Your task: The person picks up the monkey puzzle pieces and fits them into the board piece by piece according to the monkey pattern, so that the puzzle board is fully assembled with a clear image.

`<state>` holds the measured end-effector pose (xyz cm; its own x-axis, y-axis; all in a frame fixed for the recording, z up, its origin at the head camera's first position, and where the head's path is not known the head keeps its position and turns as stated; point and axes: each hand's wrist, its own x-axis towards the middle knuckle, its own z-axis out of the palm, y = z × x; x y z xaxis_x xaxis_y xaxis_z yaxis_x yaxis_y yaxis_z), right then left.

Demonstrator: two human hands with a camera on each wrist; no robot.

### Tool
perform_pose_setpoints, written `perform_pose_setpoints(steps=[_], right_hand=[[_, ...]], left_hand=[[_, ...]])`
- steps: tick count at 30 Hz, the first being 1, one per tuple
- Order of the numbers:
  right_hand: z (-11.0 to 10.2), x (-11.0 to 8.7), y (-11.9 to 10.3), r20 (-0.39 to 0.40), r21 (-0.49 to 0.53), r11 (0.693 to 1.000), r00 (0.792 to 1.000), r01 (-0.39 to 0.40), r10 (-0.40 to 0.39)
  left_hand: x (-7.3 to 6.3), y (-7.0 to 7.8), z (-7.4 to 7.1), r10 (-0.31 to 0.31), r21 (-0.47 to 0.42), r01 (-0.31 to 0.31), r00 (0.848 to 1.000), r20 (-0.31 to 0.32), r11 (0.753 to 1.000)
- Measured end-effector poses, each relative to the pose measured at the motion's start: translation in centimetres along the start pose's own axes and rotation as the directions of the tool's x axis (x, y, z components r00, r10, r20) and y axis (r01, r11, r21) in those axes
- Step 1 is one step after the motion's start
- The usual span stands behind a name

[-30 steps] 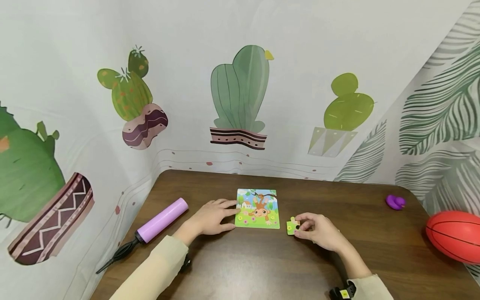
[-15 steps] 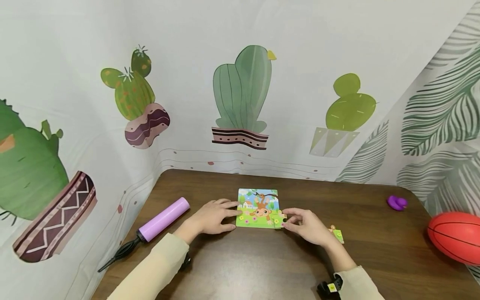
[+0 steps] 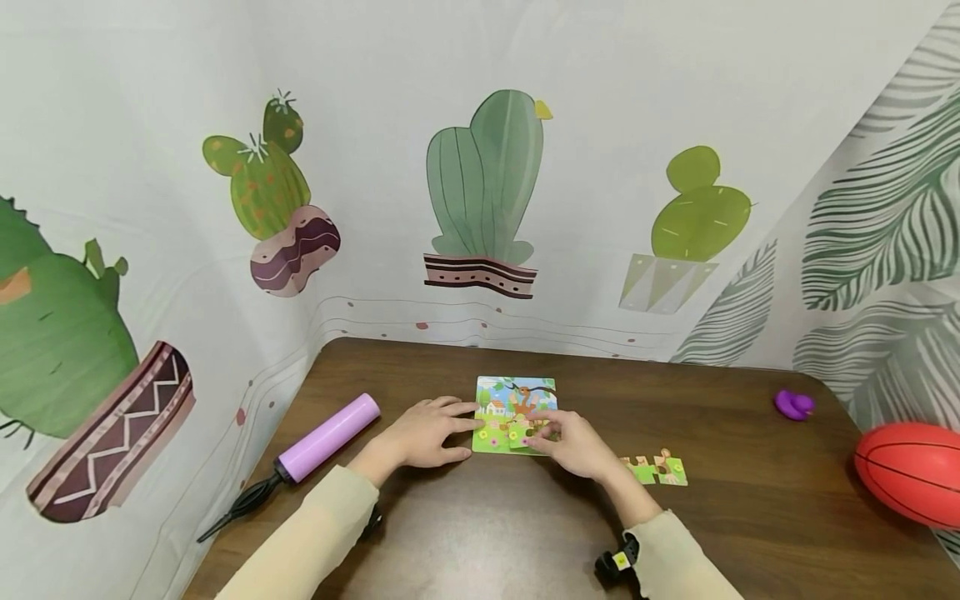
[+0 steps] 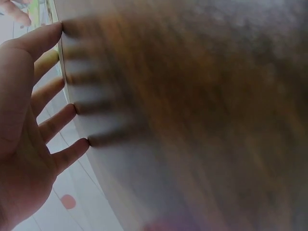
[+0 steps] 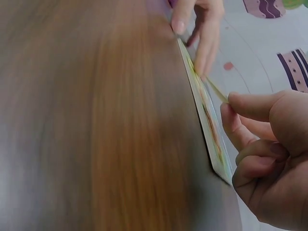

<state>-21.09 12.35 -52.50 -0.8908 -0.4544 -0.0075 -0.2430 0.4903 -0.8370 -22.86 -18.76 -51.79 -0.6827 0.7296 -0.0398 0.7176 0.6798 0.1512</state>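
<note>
A square picture puzzle (image 3: pixel 491 387) with a monkey on a branch lies flat on the table. My left hand (image 3: pixel 427 435) is at its left side, fingers extended, with some fingertips touching the puzzle. Over its lower part, my right hand (image 3: pixel 577 446) pinches a green puzzle piece (image 3: pixel 519 435) between thumb and fingers. In the right wrist view that piece (image 5: pixel 215 89) is tilted and seen edge-on above the puzzle, its near end between the fingertips. Two loose puzzle pieces (image 3: pixel 671 470) lie near the right forearm, partly hidden by it.
A purple hand pump (image 3: pixel 326 437) with a black handle lies on the left of the brown table (image 3: pixel 480 525). At the right are a purple rubber duck (image 3: pixel 793 405) and a red ball (image 3: pixel 911 473). A cactus-print cloth (image 3: pixel 585 208) hangs behind the table.
My right hand has carried the pinched puzzle piece left, from beside the puzzle to over its lower part. The loose pieces have come into view behind it. My left hand has stayed in place.
</note>
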Motion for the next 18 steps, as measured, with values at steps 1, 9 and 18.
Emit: perform_pose_setpoints(steps=[1, 9, 18], right_hand=[[0.3, 0.2, -0.2, 0.002, 0.007, 1.000, 1.000, 0.000, 0.000], [2.1, 1.6, -1.1, -0.002, 0.029, 0.999, 1.000, -0.027, 0.027], [3.4, 2.5, -1.7, 0.031, 0.019, 1.000, 0.999, -0.006, 0.005]], left_hand=[[0.0, 0.0, 0.0, -0.002, -0.001, 0.002, 1.000, 0.001, 1.000], [0.2, 0.1, 0.1, -0.015, -0.004, 0.015, 1.000, -0.004, 1.000], [0.1, 0.1, 0.1, -0.024, -0.012, 0.024, 1.000, -0.003, 1.000]])
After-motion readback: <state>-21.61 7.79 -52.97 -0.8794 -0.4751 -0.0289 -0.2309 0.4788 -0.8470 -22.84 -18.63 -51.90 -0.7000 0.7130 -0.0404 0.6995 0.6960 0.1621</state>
